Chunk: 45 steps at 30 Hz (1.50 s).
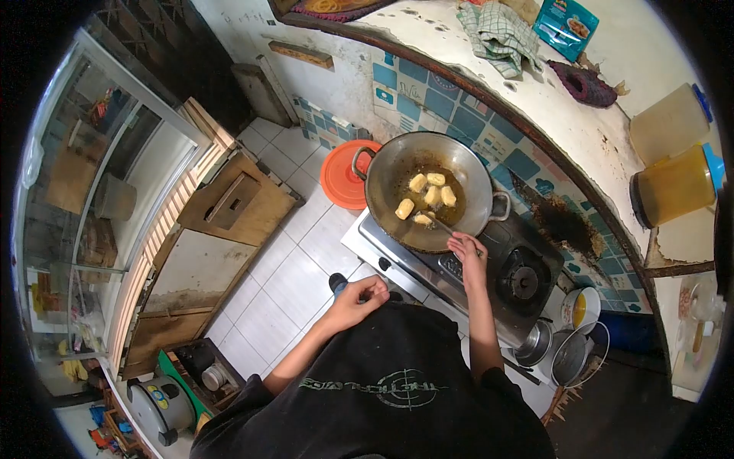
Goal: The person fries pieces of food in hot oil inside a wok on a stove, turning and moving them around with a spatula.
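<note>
A wide metal wok [386, 164] with two loop handles sits on the gas stove [489, 283]. Dark oil [409, 164] pools in its bottom, with several yellow fried pieces [435, 179] in it. My right hand [469, 258] is closed around a thin metal utensil [443, 226] at the wok's near rim. The utensil's tip reaches the nearest piece [423, 219]; whether it is a fork or a spoon I cannot tell. My left hand [361, 300] is held in front of my dark shirt, fingers curled together, with nothing visible in them.
An orange round lid [344, 174] is left of the wok. A second burner [523, 282] lies to the right. Pots [535, 340] and a white bowl [582, 307] stand beyond it. A ledge above holds a checked cloth [501, 38] and a yellow-liquid container [673, 187].
</note>
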### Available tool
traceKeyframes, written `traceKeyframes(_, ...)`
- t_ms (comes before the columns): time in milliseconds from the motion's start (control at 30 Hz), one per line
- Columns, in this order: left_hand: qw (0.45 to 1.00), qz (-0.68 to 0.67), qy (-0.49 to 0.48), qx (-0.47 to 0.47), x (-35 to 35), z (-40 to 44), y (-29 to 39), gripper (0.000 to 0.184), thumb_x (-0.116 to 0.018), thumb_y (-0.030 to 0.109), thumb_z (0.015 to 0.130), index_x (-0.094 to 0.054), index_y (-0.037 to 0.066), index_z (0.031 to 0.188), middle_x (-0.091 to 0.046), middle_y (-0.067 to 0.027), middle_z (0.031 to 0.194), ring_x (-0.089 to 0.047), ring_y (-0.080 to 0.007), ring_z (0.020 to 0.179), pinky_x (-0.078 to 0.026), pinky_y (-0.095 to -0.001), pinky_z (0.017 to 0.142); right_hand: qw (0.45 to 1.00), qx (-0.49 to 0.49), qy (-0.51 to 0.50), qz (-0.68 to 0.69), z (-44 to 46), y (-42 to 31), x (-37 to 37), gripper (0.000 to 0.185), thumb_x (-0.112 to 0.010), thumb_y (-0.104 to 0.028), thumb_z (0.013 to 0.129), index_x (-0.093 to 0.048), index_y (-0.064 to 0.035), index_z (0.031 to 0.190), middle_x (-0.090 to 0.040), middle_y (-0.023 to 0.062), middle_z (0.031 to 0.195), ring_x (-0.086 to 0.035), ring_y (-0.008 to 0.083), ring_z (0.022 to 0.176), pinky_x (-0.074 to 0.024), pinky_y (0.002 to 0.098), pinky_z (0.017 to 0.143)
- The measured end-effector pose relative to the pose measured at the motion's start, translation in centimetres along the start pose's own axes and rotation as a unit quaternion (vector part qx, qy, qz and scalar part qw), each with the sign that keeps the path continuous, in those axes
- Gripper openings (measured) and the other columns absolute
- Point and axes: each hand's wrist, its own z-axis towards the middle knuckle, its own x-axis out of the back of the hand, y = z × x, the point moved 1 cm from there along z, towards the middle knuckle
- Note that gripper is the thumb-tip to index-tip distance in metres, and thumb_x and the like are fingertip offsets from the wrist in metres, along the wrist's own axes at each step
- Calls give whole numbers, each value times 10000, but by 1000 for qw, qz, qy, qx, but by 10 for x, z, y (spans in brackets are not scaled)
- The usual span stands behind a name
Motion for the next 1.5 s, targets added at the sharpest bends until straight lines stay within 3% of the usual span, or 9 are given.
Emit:
traceKeyframes(133,1000,-1,1,6,1,0,-1,143,-579,160,929,-548,26,890,-484,49,761,-433,-28,713,-378,-209,651,979,93,-48,-174,-7,-9,-3,250,-484,-133,957,-653,50,938,-673,91,863,-650,178,813,-515,281,769)
traceKeyframes(367,1000,-2,2,4,2,1,-1,136,-575,151,925,-545,27,879,-487,46,772,-439,-34,733,-381,-214,673,924,122,-27,-360,-29,-67,-7,213,-478,-80,934,-649,44,910,-660,62,802,-607,109,722,-500,254,690)
traceKeyframes(500,1000,-8,2,13,3,1,1,130,-573,146,918,-540,31,867,-497,38,795,-454,-50,767,-387,-229,712,912,129,-28,-388,-31,-90,-2,192,-522,-143,929,-648,2,921,-662,125,811,-641,224,771,-475,319,734)
traceKeyframes(767,1000,-22,10,-7,1,0,-5,126,-587,139,919,-543,34,865,-478,57,754,-424,-25,702,-368,-203,643,857,243,-21,-454,-7,-101,16,186,-499,-138,950,-627,-7,982,-601,135,915,-597,279,847,-455,345,775)
traceKeyframes(867,1000,-21,18,-8,2,-1,-6,129,-590,142,917,-543,33,867,-483,53,754,-429,-30,703,-374,-209,648,839,254,-1,-482,-3,-98,17,168,-515,-109,938,-633,5,976,-619,124,906,-617,249,882,-457,326,796)
traceKeyframes(967,999,-17,29,-7,1,-4,-8,132,-590,142,917,-542,30,869,-488,48,751,-434,-35,703,-380,-216,653,846,248,9,-472,6,-80,26,167,-509,-106,944,-632,4,968,-633,113,884,-625,214,842,-466,314,781)
traceKeyframes(1100,999,3,34,0,1,-7,-7,133,-587,139,918,-542,26,864,-490,45,744,-438,-37,699,-383,-220,651,917,198,-35,-345,25,-27,46,198,-462,-66,964,-631,37,968,-662,68,867,-620,124,775,-506,258,741)
traceKeyframes(1267,999,-30,20,36,-4,-4,-6,118,-573,127,922,-540,30,861,-493,45,762,-444,-38,713,-380,-218,659,977,93,-48,-186,19,3,27,224,-442,-65,963,-637,45,956,-665,81,924,-645,151,839,-529,276,771)
traceKeyframes(1500,1000,-4,-2,20,-4,1,-1,96,-561,108,927,-535,41,864,-495,42,806,-448,-42,753,-374,-214,682,999,10,-30,10,25,10,6,270,-491,-166,967,-633,63,991,-652,153,971,-649,208,880,-529,309,831)
